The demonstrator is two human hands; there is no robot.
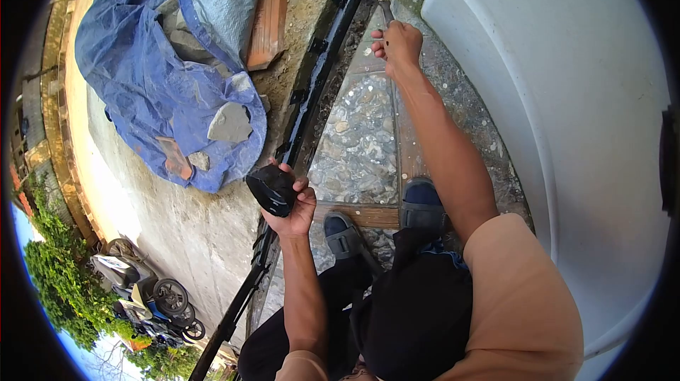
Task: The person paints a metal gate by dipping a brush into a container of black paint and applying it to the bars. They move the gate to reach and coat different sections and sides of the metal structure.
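My left hand (292,212) is wrapped around a small black container (271,190), a cup-like piece with a glossy dark surface. It is held close beside a long black metal rail (320,62) that runs diagonally through the view. Farther out, my right hand (402,44) is closed on the handle of a small paintbrush (384,7). The brush head points away from me, near the far part of the rail, and whether it touches anything there cannot be made out. Parts of the rail look wet and shiny.
A blue tarp (127,62) with broken stone pieces lies left of the rail, beside a terracotta brick (268,20). A large pale tank-like object (588,83) bounds the right. Underfoot is pebbled paving (358,140). Parked motorcycles (152,296) stand at lower left.
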